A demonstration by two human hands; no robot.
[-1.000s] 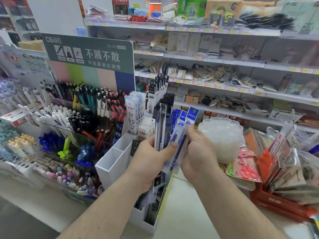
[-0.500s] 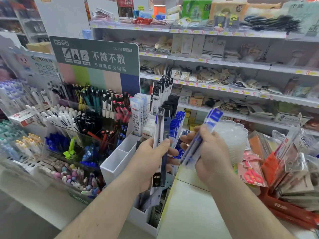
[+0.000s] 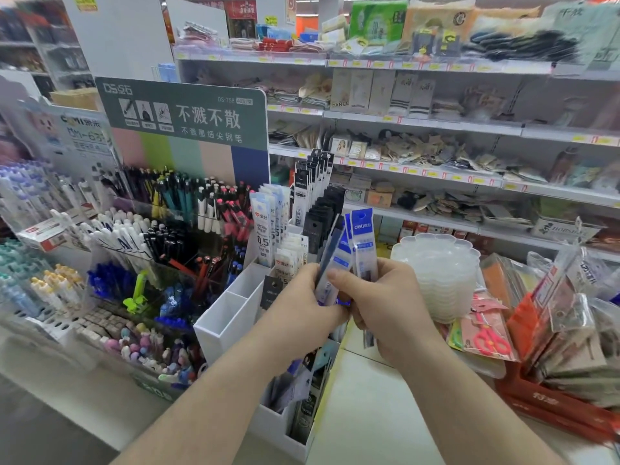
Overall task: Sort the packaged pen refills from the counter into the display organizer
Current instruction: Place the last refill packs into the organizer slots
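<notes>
Both hands meet in the middle of the view over the white tiered display organizer (image 3: pixel 231 313). My left hand (image 3: pixel 302 307) grips a dark blue refill pack (image 3: pixel 330 246) that stands upright. My right hand (image 3: pixel 379 297) holds several blue-topped refill packs (image 3: pixel 360 243) against it, thumb pressing on their front. The organizer's rear slots hold black refill packs (image 3: pixel 313 182) and white refill packs (image 3: pixel 268 223). Two front-left compartments look empty. Lower slots with more packs are partly hidden by my left forearm.
A pen display stand (image 3: pixel 151 229) with a green sign fills the left. A stack of clear plastic dishes (image 3: pixel 439 273) stands right of my hands. A packaged pair of pink scissors (image 3: pixel 486 337) and an orange tray (image 3: pixel 550 407) of packets lie at right. Store shelves run behind.
My right hand has brought its blue-topped packs back left to meet the pack in my left hand. The view has shifted slightly.
</notes>
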